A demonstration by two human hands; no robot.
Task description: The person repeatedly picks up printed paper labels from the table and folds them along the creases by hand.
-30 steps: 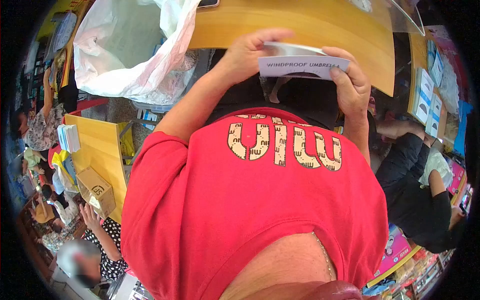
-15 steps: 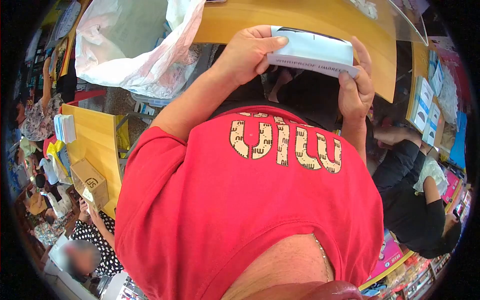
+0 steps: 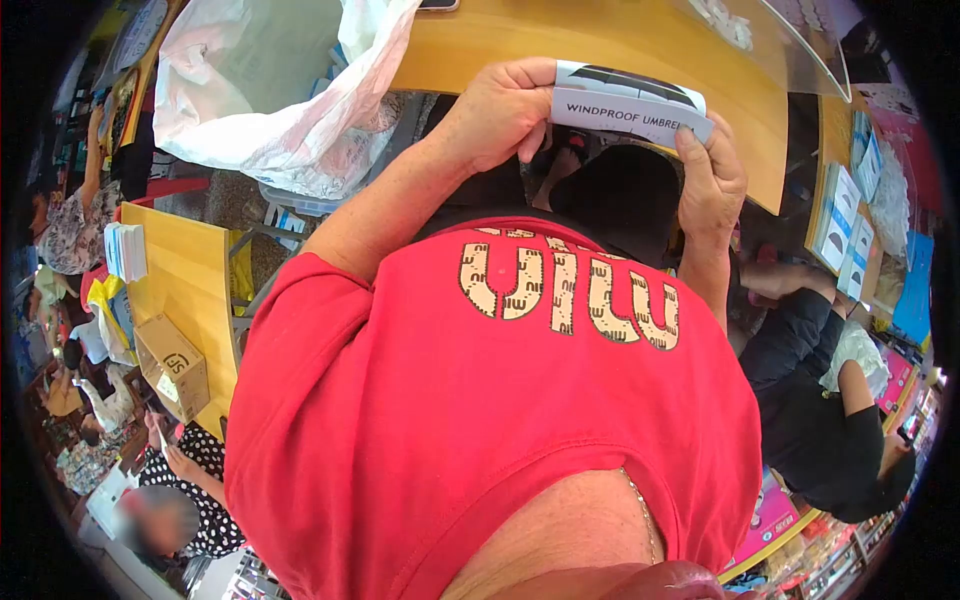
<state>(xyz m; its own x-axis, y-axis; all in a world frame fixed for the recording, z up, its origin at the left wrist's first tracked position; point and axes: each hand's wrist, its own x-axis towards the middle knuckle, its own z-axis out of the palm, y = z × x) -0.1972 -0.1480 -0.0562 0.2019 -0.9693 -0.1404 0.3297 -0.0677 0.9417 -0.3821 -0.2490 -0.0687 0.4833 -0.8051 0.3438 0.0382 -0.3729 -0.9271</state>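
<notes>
A white card sleeve [image 3: 625,105] printed "WINDPROOF UMBRE…" hangs over the near edge of the wooden table, bent lengthwise with a dark picture on its upper face. My left hand [image 3: 510,112] grips its left end between thumb and fingers. At the other end my right hand [image 3: 712,170] pinches it, the thumb on the printed face covering the last letters. Whether anything lies inside the sleeve cannot be seen.
A large white plastic bag [image 3: 270,120] stands open at the upper left, beside the wooden table [image 3: 480,45]. A cardboard box [image 3: 172,367] sits on a side table [image 3: 190,270]. Co-workers are at lower left and right. Flat packets [image 3: 838,215] lie at far right.
The sleeve has turned so that its lettered face shows more fully. My left hand has shifted slightly; the fingers of my right hand have folded down behind the sleeve.
</notes>
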